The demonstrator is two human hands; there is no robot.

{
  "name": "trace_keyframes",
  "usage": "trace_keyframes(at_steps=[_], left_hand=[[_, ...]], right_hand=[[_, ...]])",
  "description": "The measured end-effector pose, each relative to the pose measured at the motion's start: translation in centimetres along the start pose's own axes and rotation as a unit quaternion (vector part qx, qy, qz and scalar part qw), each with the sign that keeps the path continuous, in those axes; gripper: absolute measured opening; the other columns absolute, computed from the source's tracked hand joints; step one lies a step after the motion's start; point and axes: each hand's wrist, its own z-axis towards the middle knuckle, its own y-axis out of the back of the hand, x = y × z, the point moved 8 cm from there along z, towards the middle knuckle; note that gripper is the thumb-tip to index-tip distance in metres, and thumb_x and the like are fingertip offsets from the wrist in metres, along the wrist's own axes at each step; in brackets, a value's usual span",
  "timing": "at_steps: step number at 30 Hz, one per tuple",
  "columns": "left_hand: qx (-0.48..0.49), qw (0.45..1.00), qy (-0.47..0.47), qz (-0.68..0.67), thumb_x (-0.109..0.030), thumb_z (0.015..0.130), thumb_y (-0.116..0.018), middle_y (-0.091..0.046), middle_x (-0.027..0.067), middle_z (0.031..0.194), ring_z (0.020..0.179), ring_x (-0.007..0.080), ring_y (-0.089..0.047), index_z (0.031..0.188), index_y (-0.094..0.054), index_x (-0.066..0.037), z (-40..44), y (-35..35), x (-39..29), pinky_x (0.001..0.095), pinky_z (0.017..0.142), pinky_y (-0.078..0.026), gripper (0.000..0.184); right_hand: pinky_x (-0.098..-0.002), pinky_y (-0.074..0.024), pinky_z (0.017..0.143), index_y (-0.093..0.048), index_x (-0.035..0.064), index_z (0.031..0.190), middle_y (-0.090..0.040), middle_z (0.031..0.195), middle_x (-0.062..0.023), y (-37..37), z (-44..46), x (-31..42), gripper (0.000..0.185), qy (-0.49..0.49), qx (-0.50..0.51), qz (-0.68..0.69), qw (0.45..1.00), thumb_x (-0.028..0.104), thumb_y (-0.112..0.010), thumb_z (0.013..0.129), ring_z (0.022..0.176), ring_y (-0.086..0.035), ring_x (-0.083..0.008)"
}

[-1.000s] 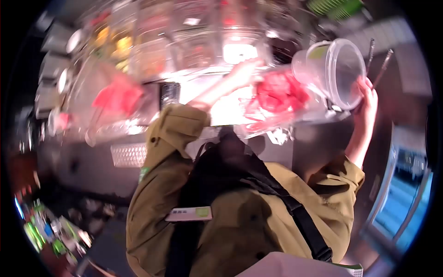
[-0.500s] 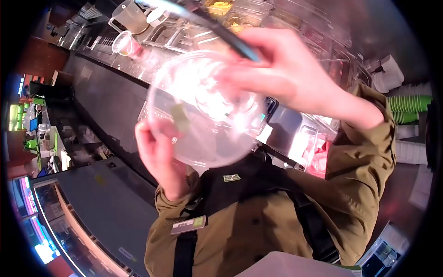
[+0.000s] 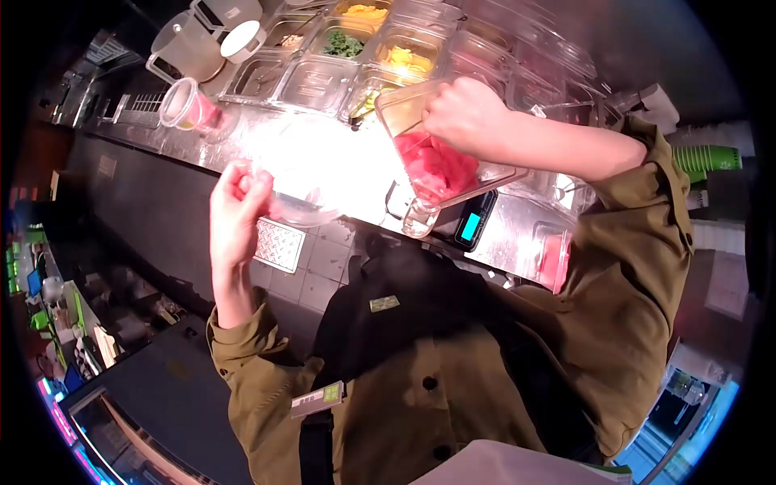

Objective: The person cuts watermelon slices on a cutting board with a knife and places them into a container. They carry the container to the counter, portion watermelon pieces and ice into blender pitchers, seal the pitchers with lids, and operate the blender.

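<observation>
My left hand (image 3: 236, 206) is closed with thumb and fingers pinched at the edge of a clear round plastic bowl (image 3: 309, 212). Strong glare washes out most of the bowl. My right hand (image 3: 465, 111) is a fist over a clear rectangular tub (image 3: 495, 179) of red-pink food pieces (image 3: 439, 166). The fist hides whatever its fingers grip. A black digital scale (image 3: 474, 228) with a lit blue display is partly covered by the tub.
Clear food pans with yellow pieces (image 3: 404, 61) and leafy greens (image 3: 343, 44) line the counter's back. At the left stand a clear cup with pink contents (image 3: 187, 107) and a large jug (image 3: 187, 47). Green cups (image 3: 707, 158) are stacked at the right.
My left hand has moved left and up with the bowl. My right hand has left the bowl for the red-pink food tub; the long dark-handled tool it held no longer shows.
</observation>
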Motion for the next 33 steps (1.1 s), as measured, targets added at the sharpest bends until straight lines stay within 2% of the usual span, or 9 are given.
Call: trace_keyframes(at_steps=[2,3,8,13,16,18,20,25,33], left_hand=[[0.044,0.999,-0.008,-0.012,-0.009,0.080,-0.057,-0.050,0.0014,0.063,0.047,0.0080,-0.049,0.084,-0.045,-0.003,0.5,-1.5,0.3,0.0199,0.047,-0.041,0.015],[0.055,0.998,-0.006,-0.018,-0.009,0.079,-0.058,-0.051,0.0016,0.063,0.048,0.0082,-0.049,0.084,-0.045,-0.003,0.6,-2.1,0.4,0.0197,0.047,-0.041,0.015],[0.075,0.997,-0.005,-0.025,-0.009,0.079,-0.058,-0.051,0.0022,0.064,0.049,0.0086,-0.050,0.084,-0.045,-0.002,0.5,-3.8,-1.1,0.0198,0.047,-0.041,0.016],[0.053,0.997,-0.045,-0.042,-0.009,0.079,-0.058,-0.052,0.0019,0.067,0.052,0.0065,-0.048,0.086,-0.045,-0.002,0.5,-3.5,-2.6,0.0182,0.049,-0.040,0.016],[0.015,0.999,-0.039,-0.005,-0.008,0.080,-0.056,-0.053,0.0022,0.068,0.052,0.0061,-0.048,0.086,-0.045,-0.002,0.9,-2.4,-0.5,0.0179,0.049,-0.040,0.014],[0.015,0.999,-0.021,-0.033,-0.006,0.080,-0.054,-0.054,0.0034,0.069,0.053,0.0058,-0.048,0.085,-0.044,-0.002,0.8,-2.7,-0.1,0.0181,0.050,-0.040,0.012],[0.015,0.998,-0.009,-0.063,-0.005,0.081,-0.054,-0.054,0.0038,0.070,0.053,0.0061,-0.048,0.085,-0.044,-0.002,0.7,-2.6,0.5,0.0183,0.050,-0.040,0.011],[0.034,0.998,-0.011,-0.047,-0.005,0.080,-0.054,-0.053,0.0044,0.068,0.052,0.0083,-0.050,0.082,-0.043,-0.003,0.0,-3.2,0.6,0.0196,0.051,-0.041,0.011],[0.062,0.997,-0.050,0.002,-0.011,0.083,-0.052,-0.053,0.0023,0.069,0.053,0.0063,-0.049,0.091,-0.044,-0.002,0.3,-3.3,-0.4,0.0180,0.050,-0.041,0.014]], right_hand=[[-0.0311,-0.0461,0.049,-0.056,0.0086,0.064,-0.058,0.065,-0.0067,1.5,-0.9,-0.8,0.006,-0.010,0.020,0.048,0.999,0.014,-0.056,0.066,0.063,-0.060,-0.0206],[-0.0324,-0.0466,0.051,-0.056,0.0088,0.063,-0.059,0.068,-0.0067,-0.5,-2.2,-2.5,0.011,-0.071,0.155,-0.001,0.985,0.018,-0.059,0.066,0.063,-0.060,-0.0210],[-0.0300,-0.0435,0.051,-0.058,0.0001,0.093,-0.056,0.068,-0.0131,9.4,-7.5,-6.9,0.036,-0.165,-0.071,0.242,0.954,0.016,-0.068,0.062,0.059,-0.055,-0.0254],[-0.0338,-0.0420,0.052,-0.054,-0.0015,0.100,-0.053,0.067,-0.0131,11.6,-4.1,-4.3,0.053,-0.052,-0.053,0.161,0.984,0.037,-0.062,0.065,0.057,-0.052,-0.0297],[-0.0364,-0.0443,0.056,-0.056,-0.0033,0.089,-0.056,0.069,-0.0142,8.9,-4.6,-5.8,0.039,-0.130,0.091,0.074,0.985,0.031,-0.061,0.069,0.062,-0.055,-0.0312],[-0.0350,-0.0462,0.059,-0.059,-0.0011,0.080,-0.059,0.074,-0.0138,4.3,-3.1,-3.2,0.028,-0.095,0.309,0.115,0.939,0.025,-0.059,0.069,0.068,-0.058,-0.0278],[-0.0333,-0.0471,0.060,-0.062,0.0025,0.078,-0.061,0.077,-0.0113,1.6,-1.3,0.7,0.026,0.009,0.336,0.113,0.935,0.026,-0.058,0.069,0.072,-0.060,-0.0228],[-0.0318,-0.0468,0.062,-0.063,0.0059,0.078,-0.062,0.079,-0.0087,-3.5,0.0,4.8,0.020,0.055,0.353,0.058,0.932,0.022,-0.053,0.073,0.075,-0.061,-0.0201],[-0.0369,-0.0443,0.067,-0.061,0.0010,0.073,-0.058,0.069,-0.0158,0.3,-4.0,-4.2,0.021,-0.152,0.298,0.169,0.927,0.022,-0.061,0.072,0.075,-0.057,-0.0289]])
